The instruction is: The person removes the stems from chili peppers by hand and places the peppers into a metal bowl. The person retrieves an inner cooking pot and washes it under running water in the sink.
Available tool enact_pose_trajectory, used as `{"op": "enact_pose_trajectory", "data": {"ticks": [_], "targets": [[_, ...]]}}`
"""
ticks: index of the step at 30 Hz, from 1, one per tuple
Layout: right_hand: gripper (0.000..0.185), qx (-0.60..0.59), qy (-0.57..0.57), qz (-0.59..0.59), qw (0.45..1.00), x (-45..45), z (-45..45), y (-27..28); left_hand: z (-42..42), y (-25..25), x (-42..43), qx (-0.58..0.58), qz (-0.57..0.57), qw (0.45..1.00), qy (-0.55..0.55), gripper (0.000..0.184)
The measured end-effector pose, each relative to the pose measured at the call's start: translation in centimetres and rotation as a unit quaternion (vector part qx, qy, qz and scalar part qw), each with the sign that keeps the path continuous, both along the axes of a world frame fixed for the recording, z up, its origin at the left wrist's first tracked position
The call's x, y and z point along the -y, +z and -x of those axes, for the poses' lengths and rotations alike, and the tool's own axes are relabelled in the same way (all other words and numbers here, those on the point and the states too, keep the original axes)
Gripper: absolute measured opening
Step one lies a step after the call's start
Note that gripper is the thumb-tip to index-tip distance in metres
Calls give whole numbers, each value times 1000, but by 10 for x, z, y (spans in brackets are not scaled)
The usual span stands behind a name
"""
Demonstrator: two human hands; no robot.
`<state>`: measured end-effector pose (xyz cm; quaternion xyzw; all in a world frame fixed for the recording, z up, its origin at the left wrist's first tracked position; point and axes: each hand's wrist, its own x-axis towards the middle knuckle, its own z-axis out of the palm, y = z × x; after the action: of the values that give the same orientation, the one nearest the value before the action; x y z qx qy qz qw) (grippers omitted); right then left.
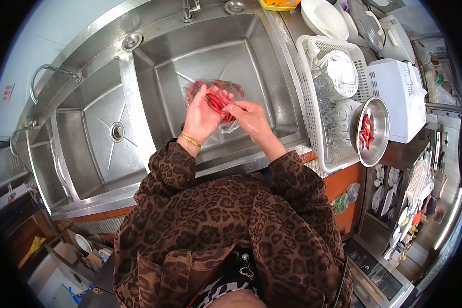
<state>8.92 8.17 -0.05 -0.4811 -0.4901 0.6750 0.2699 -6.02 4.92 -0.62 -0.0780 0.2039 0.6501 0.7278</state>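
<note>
Red chillies are lying in my left hand, whose fingers are cupping them above the sink. My right hand is holding its fingers together, pinching at the same chillies. Beneath both, a clear plastic bag is resting inside the sink, containing bagged chillies. Right of the sink, a white basket is carrying glasses and plates; farther right, a metal bowl is holding loose chillies.
</note>
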Motion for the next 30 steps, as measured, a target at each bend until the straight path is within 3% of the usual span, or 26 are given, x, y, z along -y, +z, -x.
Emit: {"op": "enact_pose_trajectory", "data": {"ticks": [5, 9, 10, 14, 15, 17, 19, 20, 22, 24, 25, 29, 30], "targets": [[18, -56, -62, 138, 987, -2, -1, 17, 1, -18, 3, -65, 14, 997, -35, 16], [17, 76, 54, -126, 988, 6, -1, -2, -1, -38, 8, -160, 11, 982, -101, 15], [17, 76, 53, -126, 988, 5, -2, -1, 0, -37, 8, -160, 11, 982, -102, 15], [15, 75, 162, -358, 917, -2, -11, 6, 7, -32, 8, -87, 12, 982, -170, 13], [15, 75, 161, -358, 917, -3, -11, 8, 9, -28, 7, -69, 12, 980, -187, 12], [14, -24, 120, -173, 977, 1, -14, 12, 13, -22, 6, -31, 12, 974, -222, 12], [13, -122, 76, 22, 989, 4, -15, 14, 15, -16, 5, 7, 14, 967, -253, 11], [13, -122, 77, 24, 989, 5, -16, 12, 12, -9, 6, 8, 15, 968, -252, 11], [14, -129, 40, 106, 985, 7, -17, 8, -3, 8, 10, -210, 29, 962, -169, 11], [17, -136, 3, 180, 974, 3, -18, 5, -14, 20, 7, -420, 34, 904, -76, 12], [17, -136, 1, 179, 974, 2, -18, 2, -16, 20, 7, -420, 32, 904, -78, 12], [14, 78, -2, -61, 995, 3, -9, -10, -28, 3, 13, -389, 17, 919, -59, 13], [14, 78, -3, -62, 995, 1, -10, -12, -29, 0, 12, -382, 13, 923, -52, 14]]}}
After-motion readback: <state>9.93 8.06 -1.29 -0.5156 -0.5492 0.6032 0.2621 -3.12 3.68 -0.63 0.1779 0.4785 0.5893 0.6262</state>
